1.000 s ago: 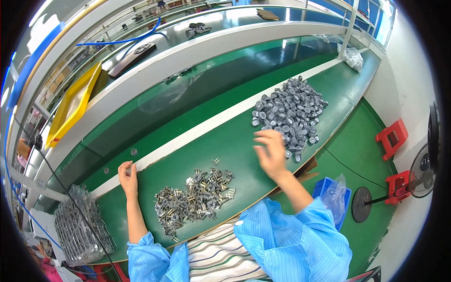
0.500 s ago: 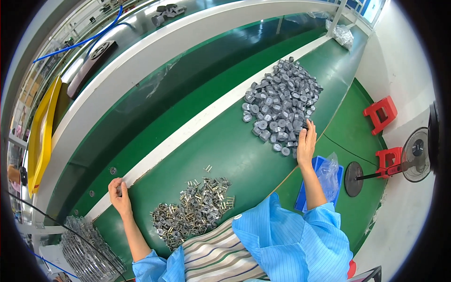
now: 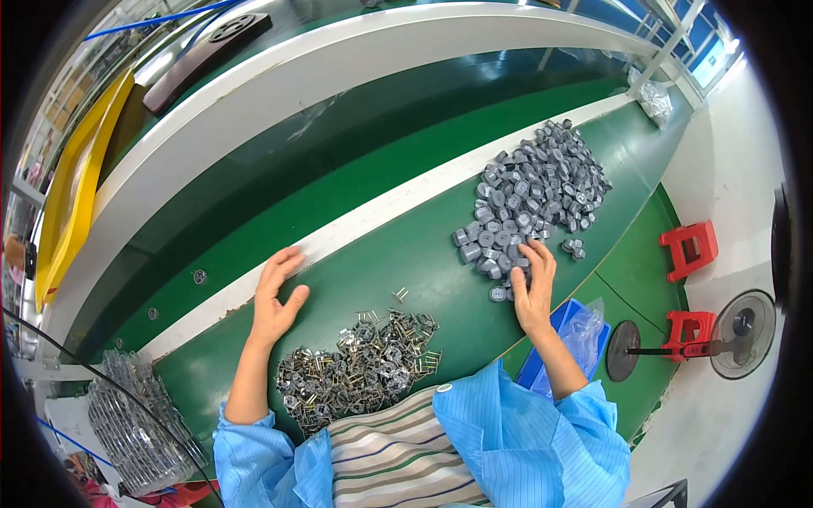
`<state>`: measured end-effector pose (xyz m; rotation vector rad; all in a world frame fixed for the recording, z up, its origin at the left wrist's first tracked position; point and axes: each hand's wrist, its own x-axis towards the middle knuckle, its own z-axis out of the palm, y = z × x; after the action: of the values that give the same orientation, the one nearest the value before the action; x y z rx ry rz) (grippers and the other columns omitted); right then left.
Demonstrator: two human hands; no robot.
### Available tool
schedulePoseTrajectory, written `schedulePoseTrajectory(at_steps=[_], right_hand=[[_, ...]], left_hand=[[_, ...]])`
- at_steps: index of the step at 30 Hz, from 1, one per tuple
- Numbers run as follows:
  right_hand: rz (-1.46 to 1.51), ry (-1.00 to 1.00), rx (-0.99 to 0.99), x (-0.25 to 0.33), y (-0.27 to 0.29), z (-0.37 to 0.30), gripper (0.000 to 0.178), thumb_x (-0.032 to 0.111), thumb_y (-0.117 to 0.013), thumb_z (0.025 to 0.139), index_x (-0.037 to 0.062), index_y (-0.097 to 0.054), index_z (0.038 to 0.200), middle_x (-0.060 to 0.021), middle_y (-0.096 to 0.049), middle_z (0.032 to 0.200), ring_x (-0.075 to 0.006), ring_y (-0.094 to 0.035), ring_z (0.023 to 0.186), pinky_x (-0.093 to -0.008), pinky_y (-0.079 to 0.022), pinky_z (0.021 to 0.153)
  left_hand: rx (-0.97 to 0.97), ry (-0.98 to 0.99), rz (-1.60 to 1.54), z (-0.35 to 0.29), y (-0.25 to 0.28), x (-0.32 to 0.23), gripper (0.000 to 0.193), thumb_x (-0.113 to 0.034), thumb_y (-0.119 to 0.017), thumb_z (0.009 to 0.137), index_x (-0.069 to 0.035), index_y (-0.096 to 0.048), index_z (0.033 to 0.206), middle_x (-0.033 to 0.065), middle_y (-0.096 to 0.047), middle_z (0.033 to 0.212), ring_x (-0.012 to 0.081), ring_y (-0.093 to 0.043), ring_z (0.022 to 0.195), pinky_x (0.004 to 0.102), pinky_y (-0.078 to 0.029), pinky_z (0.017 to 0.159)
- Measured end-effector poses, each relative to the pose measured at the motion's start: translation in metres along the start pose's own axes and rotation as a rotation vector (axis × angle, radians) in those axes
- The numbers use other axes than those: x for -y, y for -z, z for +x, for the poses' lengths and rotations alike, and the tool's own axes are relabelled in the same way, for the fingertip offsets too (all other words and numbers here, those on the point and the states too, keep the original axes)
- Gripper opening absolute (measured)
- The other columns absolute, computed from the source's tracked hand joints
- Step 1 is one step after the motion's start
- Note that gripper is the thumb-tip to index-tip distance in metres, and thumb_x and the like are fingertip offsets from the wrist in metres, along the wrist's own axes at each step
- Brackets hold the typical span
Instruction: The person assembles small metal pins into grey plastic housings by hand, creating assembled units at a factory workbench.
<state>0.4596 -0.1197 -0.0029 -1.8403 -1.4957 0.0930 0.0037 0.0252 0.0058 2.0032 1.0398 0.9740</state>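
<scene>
My left hand (image 3: 278, 298) hovers above the green bench near the white strip, its fingers spread and nothing visible in them. Just nearer to me lies a heap of small metal plug inserts with brass-coloured pins (image 3: 360, 368). My right hand (image 3: 535, 292) is at the near edge of a big pile of grey plastic plug housings (image 3: 542, 186). Its thumb and fingers are apart, and the fingertips reach the housings. A few of these sit by the thumb, partly covered by the hand. A small cluster of housings (image 3: 573, 248) lies right of the pile.
Beyond the white strip (image 3: 373, 203) runs a green belt carrying small round grey parts (image 3: 199, 276). Clear plastic trays (image 3: 140, 423) are stacked at lower left. Below the bench's right edge are a blue bin (image 3: 542, 360), a fan (image 3: 743, 334) and red stools (image 3: 688, 250).
My left hand, earlier closed around something grey by the white strip, has opened and moved right. My right hand has shifted slightly toward me along the pile. A few housings now lie apart.
</scene>
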Motion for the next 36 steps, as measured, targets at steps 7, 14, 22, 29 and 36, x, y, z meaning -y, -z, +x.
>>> schedulePoseTrajectory(at_steps=[7, 14, 22, 29, 36], right_hand=[[0.105, 0.224, 0.213, 0.034, -0.023, 0.021, 0.047, 0.025, -0.071, 0.098, 0.0088, -0.063, 0.141, -0.0177, -0.047, 0.153, -0.0469, -0.037, 0.142, -0.0565, -0.032, 0.121], [0.309, 0.454, 0.518, 0.062, -0.066, 0.066, 0.048, 0.023, -0.075, 0.093, 0.0122, -0.065, 0.139, -0.0178, -0.048, 0.155, -0.0494, -0.038, 0.145, -0.059, -0.034, 0.12], [0.43, 0.873, 0.805, 0.113, -0.125, 0.109, 0.053, 0.027, -0.08, 0.092, 0.0118, -0.065, 0.14, -0.018, -0.05, 0.156, -0.0447, -0.047, 0.144, -0.0639, -0.032, 0.125], [0.794, 0.761, 0.939, 0.127, -0.155, 0.117, 0.054, 0.02, -0.076, 0.094, 0.0095, -0.061, 0.145, -0.0206, -0.05, 0.159, -0.0409, -0.052, 0.144, -0.0538, -0.039, 0.123], [0.622, 0.49, 0.676, 0.172, -0.215, 0.164, 0.039, 0.017, -0.068, 0.099, 0.0103, -0.067, 0.138, -0.0184, -0.058, 0.15, -0.0395, -0.048, 0.145, -0.0474, -0.041, 0.119]], left_hand=[[0.152, -0.104, 0.229, 0.011, -0.013, -0.023, 0.07, -0.048, -0.076, 0.093, -0.011, -0.062, 0.15, 0.0159, -0.051, 0.163, 0.0367, -0.052, 0.143, 0.0469, -0.037, 0.119], [0.08, -0.014, 0.164, 0.001, -0.017, -0.01, 0.076, -0.053, -0.068, 0.098, -0.011, -0.051, 0.16, 0.0207, -0.036, 0.171, 0.0418, -0.04, 0.155, 0.0506, -0.033, 0.125], [0.048, -0.01, 0.187, 0.01, -0.014, -0.009, 0.07, -0.05, -0.064, 0.101, -0.017, -0.05, 0.161, 0.019, -0.037, 0.17, 0.0424, -0.036, 0.156, 0.0533, -0.031, 0.127], [-0.085, 0.038, -0.063, 0.001, -0.012, -0.004, 0.043, -0.032, -0.065, 0.106, -0.006, -0.068, 0.14, 0.0154, -0.061, 0.143, 0.0324, -0.056, 0.137, 0.0435, -0.044, 0.116], [-0.355, 0.111, -0.408, -0.001, -0.015, 0.014, 0.039, -0.03, -0.054, 0.115, -0.002, -0.064, 0.14, 0.0138, -0.052, 0.147, 0.0234, -0.052, 0.139, 0.0382, -0.041, 0.12]])
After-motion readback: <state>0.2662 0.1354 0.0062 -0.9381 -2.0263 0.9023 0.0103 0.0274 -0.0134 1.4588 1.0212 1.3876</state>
